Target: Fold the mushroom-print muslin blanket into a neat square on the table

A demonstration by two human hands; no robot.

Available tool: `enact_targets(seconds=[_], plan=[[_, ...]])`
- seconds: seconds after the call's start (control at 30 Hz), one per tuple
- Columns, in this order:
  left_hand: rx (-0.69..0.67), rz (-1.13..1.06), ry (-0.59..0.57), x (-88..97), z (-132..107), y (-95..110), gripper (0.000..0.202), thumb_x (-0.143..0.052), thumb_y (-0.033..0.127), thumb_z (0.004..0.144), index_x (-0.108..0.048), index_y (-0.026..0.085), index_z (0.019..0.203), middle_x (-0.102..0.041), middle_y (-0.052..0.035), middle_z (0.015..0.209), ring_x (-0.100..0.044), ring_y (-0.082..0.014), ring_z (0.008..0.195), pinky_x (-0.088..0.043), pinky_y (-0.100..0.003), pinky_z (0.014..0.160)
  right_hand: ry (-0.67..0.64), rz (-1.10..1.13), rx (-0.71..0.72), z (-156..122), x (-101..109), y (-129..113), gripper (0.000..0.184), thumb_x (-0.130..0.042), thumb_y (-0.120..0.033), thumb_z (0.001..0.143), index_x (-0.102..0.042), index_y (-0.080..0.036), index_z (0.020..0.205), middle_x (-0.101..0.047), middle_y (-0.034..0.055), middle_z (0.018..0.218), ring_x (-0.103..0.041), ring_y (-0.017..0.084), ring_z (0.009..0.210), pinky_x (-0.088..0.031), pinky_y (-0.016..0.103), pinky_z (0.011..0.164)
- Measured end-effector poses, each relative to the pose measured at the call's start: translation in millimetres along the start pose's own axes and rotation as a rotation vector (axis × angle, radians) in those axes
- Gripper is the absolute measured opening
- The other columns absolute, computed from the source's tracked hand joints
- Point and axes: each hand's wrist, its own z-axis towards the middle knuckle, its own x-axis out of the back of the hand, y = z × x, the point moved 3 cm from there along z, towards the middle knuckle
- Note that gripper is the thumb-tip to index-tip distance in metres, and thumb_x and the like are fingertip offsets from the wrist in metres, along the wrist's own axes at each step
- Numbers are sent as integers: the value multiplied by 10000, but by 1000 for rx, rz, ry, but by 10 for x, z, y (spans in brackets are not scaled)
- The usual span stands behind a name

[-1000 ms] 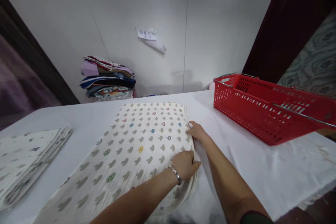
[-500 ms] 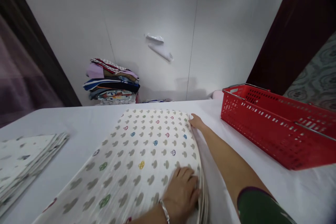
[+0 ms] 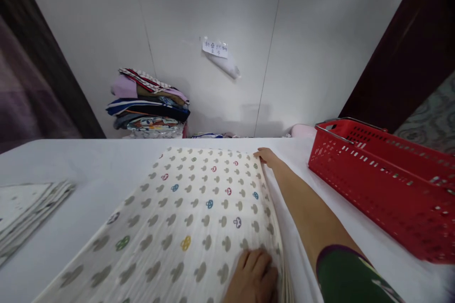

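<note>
Fingers (image 3: 260,153), right hand (image 3: 269,157): slightly bent, at the far right corner of the mushroom-print cloth (image 3: 192,208), touching it; whether they pinch it, cannot be told. Arm (image 3: 307,208): outstretched, green sleeve (image 3: 350,274) at near end. Left hand (image 3: 253,280): nearer the body, back uppermost; fingers loosely curled, close together, resting on the cloth by its right edge; any grip underneath hidden. Cloth: layered, spreading leftward from both sets of fingers. Red basket (image 3: 382,187): right of the right fingers, apart.

Matt cloth (image 3: 194,210), smooth plastic basket (image 3: 362,184)
</note>
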Motion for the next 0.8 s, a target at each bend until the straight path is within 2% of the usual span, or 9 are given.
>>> enact_targets(seconds=[0.1,0.2,0.33,0.43,0.57,0.67,0.8], plan=[[-6,18,-6,10,6,3,161,-607,340,786,-575,203,865,-574,-4,964,-478,-175,920,-358,-318,795,-60,64,17,-69,3,-13,425,-645,-136,740,-539,-151,1152,-659,70,933,-631,149,782,-510,254,690],[-6,21,-7,18,9,4,145,-588,334,807,-573,200,861,-573,-3,956,-475,-171,909,-355,-312,789,-62,92,40,-120,2,1,443,-636,-134,712,-550,-155,1146,-678,65,848,-637,149,704,-507,250,629],[-6,42,-18,23,12,9,134,-556,330,834,-572,198,853,-567,-5,940,-473,-162,900,-351,-303,785,55,54,89,-104,57,87,500,-625,-128,668,-542,-139,1161,-676,64,825,-627,155,697,-492,250,613],[4,46,-14,30,17,13,128,-547,329,842,-577,207,867,-567,-1,936,-477,-158,905,-351,-297,788,155,-39,116,-63,124,198,487,-621,-114,614,-582,-110,1099,-666,63,809,-620,174,722,-480,255,622],[10,42,-71,1,10,6,139,-563,344,831,-583,213,870,-566,-6,935,-478,-161,898,-355,-299,787,193,-169,164,-21,162,288,454,-610,-93,567,-629,-121,1019,-657,57,825,-610,195,787,-475,265,672],[-4,62,-85,-37,-11,-7,153,-566,356,827,-586,214,881,-563,-12,937,-472,-168,905,-352,-307,791,183,-227,193,-8,181,239,514,-608,-75,556,-617,-128,1067,-651,56,840,-604,192,795,-473,268,694],[-8,80,-64,-82,-39,-21,139,-568,347,831,-584,215,869,-568,-1,939,-465,-170,926,-346,-311,799,113,-247,253,-98,119,46,554,-601,-81,585,-586,-106,1138,-641,70,884,-601,173,764,-472,263,684]])
